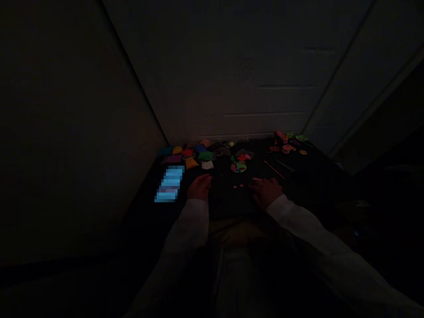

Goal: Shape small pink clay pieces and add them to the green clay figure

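My left hand rests on the dark tabletop with its fingers stretched loosely to the right, and nothing shows in it. To the right, my right hand lies low over the table, fingers bent downward. A narrow pink tip shows at its fingers; the dim light hides what it belongs to. Between the hands lie two small pink pieces, apart from both. Just beyond them sits a round green decorated piece with red and blue parts, perhaps modelling clay.
Coloured packets, among them a green packet and a white packet, line the back left. A lit phone lies left. A pink stick and small colourful figures are at right. A pale panelled wall rises behind.
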`<state>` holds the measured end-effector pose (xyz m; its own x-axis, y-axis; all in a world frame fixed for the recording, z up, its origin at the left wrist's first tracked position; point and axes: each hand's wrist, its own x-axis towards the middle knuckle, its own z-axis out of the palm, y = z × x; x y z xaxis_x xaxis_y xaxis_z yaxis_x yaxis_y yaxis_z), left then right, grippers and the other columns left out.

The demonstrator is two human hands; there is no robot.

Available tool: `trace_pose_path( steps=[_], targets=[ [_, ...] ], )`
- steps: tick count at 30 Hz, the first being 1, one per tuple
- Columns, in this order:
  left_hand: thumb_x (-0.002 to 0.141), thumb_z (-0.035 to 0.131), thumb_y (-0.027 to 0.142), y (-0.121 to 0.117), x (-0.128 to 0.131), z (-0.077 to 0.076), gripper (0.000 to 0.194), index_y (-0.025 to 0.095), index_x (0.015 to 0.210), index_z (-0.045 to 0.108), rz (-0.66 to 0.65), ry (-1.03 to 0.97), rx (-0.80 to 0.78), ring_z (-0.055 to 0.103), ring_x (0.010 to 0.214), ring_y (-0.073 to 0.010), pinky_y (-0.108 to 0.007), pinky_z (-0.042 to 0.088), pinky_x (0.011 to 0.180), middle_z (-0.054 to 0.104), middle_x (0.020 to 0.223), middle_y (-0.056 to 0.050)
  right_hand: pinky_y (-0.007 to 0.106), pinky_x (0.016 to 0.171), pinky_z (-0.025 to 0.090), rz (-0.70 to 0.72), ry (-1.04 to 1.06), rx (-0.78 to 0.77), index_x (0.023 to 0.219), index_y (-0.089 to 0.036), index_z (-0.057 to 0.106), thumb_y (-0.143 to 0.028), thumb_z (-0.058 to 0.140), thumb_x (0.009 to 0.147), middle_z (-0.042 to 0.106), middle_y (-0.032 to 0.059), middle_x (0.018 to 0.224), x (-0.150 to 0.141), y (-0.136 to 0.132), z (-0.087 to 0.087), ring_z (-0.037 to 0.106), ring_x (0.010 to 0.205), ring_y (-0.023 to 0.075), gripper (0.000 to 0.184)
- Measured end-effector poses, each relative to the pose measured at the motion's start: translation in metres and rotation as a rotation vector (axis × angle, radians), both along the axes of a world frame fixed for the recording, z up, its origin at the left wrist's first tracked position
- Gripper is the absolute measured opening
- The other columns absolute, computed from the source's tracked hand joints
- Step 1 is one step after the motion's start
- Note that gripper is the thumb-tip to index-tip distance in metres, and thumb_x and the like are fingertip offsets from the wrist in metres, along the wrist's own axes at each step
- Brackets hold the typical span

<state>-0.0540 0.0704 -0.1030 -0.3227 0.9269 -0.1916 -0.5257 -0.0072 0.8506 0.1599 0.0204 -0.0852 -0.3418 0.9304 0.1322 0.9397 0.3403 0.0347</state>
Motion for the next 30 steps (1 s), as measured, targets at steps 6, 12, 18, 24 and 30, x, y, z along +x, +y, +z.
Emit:
trace_pose_path(
  steps=[6,12,18,24,30],
  targets=[
    [0.037,0.072,0.020,-0.002,0.000,0.002,0.033,0.014,0.067,0.059,-0.007,0.005,-0.001,0.048,0.054,-0.0055,-0.019,0.035,0.050,0.059,0.063,-0.001,0.037,0.075,0.022,0.002,0.029,0.010,0.110,-0.025,0.050,-0.029,0.037,0.075,0.055,0.0054,0.100,0.002,-0.001,-0.003,0.043,0.093,0.0215,0.037],
    [0.037,0.072,0.022,-0.003,0.000,0.003,0.034,0.014,0.068,0.059,-0.015,0.013,-0.004,0.049,0.055,-0.0060,-0.019,0.035,0.051,0.059,0.064,-0.001,0.034,0.075,0.024,-0.030,0.073,0.028,0.111,-0.026,0.048,-0.028,0.036,0.077,0.052,0.0032,0.108,0.009,0.000,-0.007,0.044,0.094,0.0186,0.036],
    [0.037,0.072,0.021,-0.001,-0.001,0.002,0.034,0.014,0.067,0.059,-0.019,0.000,-0.012,0.049,0.055,-0.0058,-0.020,0.035,0.051,0.058,0.063,-0.001,0.033,0.075,0.025,-0.036,0.078,0.037,0.108,-0.027,0.050,-0.029,0.035,0.078,0.053,0.0034,0.106,0.009,0.000,-0.007,0.045,0.094,0.0181,0.034],
    [0.039,0.072,0.021,-0.001,0.000,0.002,0.032,0.014,0.067,0.059,-0.014,0.016,-0.020,0.049,0.056,-0.0067,-0.020,0.035,0.051,0.059,0.063,-0.001,0.036,0.074,0.023,-0.030,0.048,0.034,0.109,-0.028,0.049,-0.031,0.038,0.076,0.050,0.0048,0.110,0.004,-0.001,-0.006,0.044,0.096,0.0209,0.035],
    [0.040,0.071,0.020,-0.002,0.000,0.003,0.030,0.014,0.067,0.059,-0.016,0.013,-0.011,0.050,0.057,-0.0070,-0.020,0.035,0.053,0.059,0.064,-0.001,0.036,0.075,0.023,-0.038,0.035,0.033,0.107,-0.027,0.049,-0.029,0.037,0.076,0.051,0.0045,0.108,0.002,-0.001,-0.005,0.044,0.094,0.0210,0.034]
  ],
)
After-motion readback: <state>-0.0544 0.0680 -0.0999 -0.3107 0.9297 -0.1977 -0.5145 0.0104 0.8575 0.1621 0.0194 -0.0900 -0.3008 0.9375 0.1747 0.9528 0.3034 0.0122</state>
